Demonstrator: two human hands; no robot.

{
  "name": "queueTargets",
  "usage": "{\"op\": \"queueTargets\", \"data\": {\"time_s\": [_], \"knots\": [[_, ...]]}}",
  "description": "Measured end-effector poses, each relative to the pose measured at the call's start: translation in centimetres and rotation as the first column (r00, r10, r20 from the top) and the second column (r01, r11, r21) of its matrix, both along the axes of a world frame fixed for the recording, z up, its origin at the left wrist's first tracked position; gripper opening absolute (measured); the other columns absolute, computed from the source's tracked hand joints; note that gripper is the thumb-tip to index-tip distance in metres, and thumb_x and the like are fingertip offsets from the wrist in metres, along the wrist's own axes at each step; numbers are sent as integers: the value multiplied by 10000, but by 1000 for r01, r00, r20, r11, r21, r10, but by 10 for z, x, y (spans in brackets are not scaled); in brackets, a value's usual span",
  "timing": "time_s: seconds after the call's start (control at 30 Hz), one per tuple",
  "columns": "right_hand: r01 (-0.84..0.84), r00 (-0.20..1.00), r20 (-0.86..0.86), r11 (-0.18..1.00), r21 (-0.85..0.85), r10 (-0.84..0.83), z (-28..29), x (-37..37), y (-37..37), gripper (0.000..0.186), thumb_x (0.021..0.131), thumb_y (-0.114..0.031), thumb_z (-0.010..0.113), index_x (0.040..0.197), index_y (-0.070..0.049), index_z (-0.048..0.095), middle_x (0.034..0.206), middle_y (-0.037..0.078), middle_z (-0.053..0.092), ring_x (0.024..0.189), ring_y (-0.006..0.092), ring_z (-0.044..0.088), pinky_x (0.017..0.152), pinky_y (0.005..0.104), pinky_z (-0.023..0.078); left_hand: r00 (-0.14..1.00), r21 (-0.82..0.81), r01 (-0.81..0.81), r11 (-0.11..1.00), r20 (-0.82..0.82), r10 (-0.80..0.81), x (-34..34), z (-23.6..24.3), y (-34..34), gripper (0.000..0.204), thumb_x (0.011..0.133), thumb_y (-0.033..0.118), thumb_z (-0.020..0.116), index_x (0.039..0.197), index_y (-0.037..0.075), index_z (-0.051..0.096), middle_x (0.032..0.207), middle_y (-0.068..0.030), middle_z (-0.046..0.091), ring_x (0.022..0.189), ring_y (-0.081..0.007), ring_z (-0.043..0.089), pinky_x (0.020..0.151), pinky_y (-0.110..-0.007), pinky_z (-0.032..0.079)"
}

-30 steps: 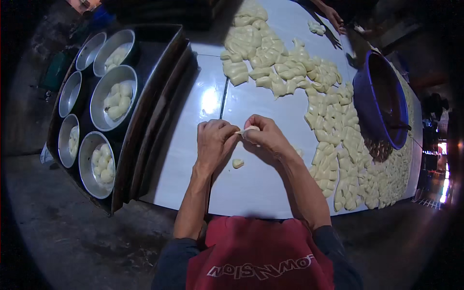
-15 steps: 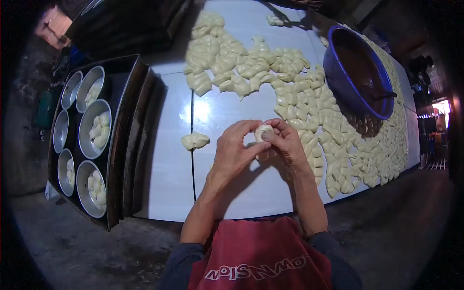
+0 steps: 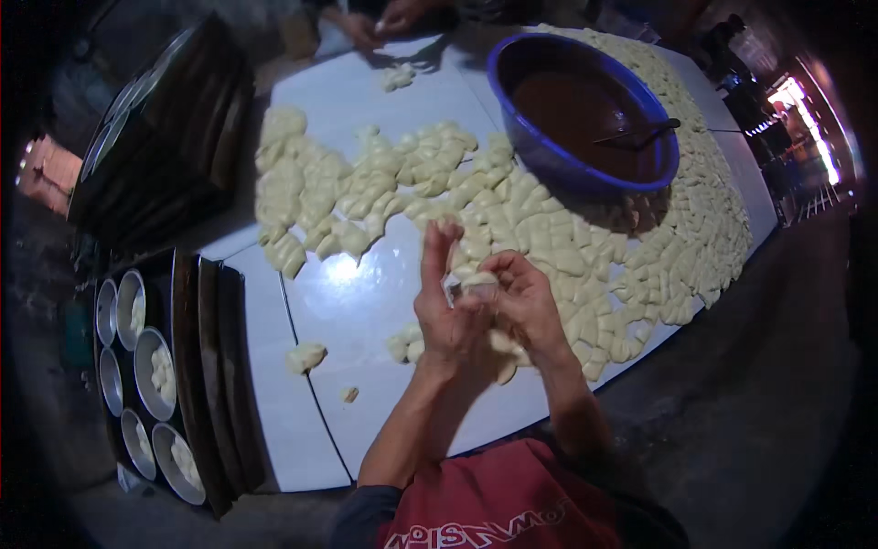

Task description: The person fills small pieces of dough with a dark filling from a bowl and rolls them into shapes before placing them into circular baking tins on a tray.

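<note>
Between my hands is a small piece of pale dough (image 3: 477, 280). My right hand (image 3: 526, 302) is closed on it, thumb and fingertips pinching. My left hand (image 3: 445, 302) stands beside it with its fingers stretched upward and the thumb side close to the dough; whether it touches is hard to see. Under and past my hands spreads a sheet of many cut dough pieces (image 3: 530, 215). A few loose lumps lie near my left forearm: a dough lump (image 3: 305, 357), another dough piece (image 3: 402, 344) and a small brownish bit (image 3: 349, 394).
A purple basin (image 3: 508, 101) of brown filling, with a dark-handled utensil (image 3: 640, 134), stands on the white table (image 3: 302, 439). At left, a dark tray (image 3: 183, 339) holds round tins (image 3: 152, 375) with dough balls. Stacked trays (image 3: 174, 137) stand beyond. Another person's hands (image 3: 380, 26) are across the table.
The view has turned, so the basin and the other person's hands show more fully. My left fingers have straightened away from the dough; my right hand still pinches it. A small brownish bit now shows.
</note>
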State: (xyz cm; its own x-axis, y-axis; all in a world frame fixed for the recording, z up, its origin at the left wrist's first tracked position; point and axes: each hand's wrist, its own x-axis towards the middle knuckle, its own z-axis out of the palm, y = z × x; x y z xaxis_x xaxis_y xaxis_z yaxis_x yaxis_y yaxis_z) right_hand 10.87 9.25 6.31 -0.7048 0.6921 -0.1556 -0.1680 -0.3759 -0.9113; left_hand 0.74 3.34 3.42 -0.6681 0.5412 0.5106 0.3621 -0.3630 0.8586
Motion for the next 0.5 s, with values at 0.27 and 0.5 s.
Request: {"op": "queueTargets", "data": {"time_s": [0.27, 0.5], "knots": [[48, 961, -256, 975, -218, -105, 44, 17, 65, 174, 965, -177, 645, 1066, -53, 579, 925, 35, 630, 795, 99, 627, 704, 220, 509, 506, 339, 380, 861, 703, -500, 72, 1, 64, 1119, 738, 455, 850, 1568, 33, 229, 1274, -88, 603, 1054, -185, 629, 924, -279, 508], [16, 866, 379, 777, 629, -325, 51, 34, 261, 229, 958, -253, 593, 1000, -28, 610, 882, 35, 636, 756, 149, 606, 685, 320, 483, 410, 49, 616, 786, 833, -373, 38, -5, 52, 568, 998, 112, 602, 1508, 24, 366, 1229, -138, 648, 966, -140, 659, 837, -254, 535]]}}
